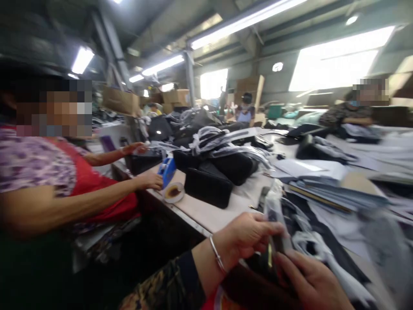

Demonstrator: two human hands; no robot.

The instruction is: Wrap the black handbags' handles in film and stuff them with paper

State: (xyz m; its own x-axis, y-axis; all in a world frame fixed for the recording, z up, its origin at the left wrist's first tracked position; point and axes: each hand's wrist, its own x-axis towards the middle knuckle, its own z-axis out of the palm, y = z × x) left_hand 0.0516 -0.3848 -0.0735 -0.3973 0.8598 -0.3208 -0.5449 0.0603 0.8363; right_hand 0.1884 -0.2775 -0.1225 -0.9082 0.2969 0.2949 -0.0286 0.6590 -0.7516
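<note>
My left hand (247,237), with a silver bangle at the wrist, pinches the upper part of a dark strip-like piece (278,243) wrapped in clear plastic. Lower and to the right, my right hand (309,275) grips the same piece with thumb and fingers. A gold-coloured metal edge shows between the two hands. Part of the piece is blurred and covered by my fingers. Behind it, dark bags with white wrapped straps (306,241) lie on the table.
At the left a co-worker in a red apron (87,181) reaches to a blue tape dispenser (167,171). Beside it are a round dish (174,192) and a black bag (208,188) on the table (196,213). Piled bags and papers (309,168) spread beyond.
</note>
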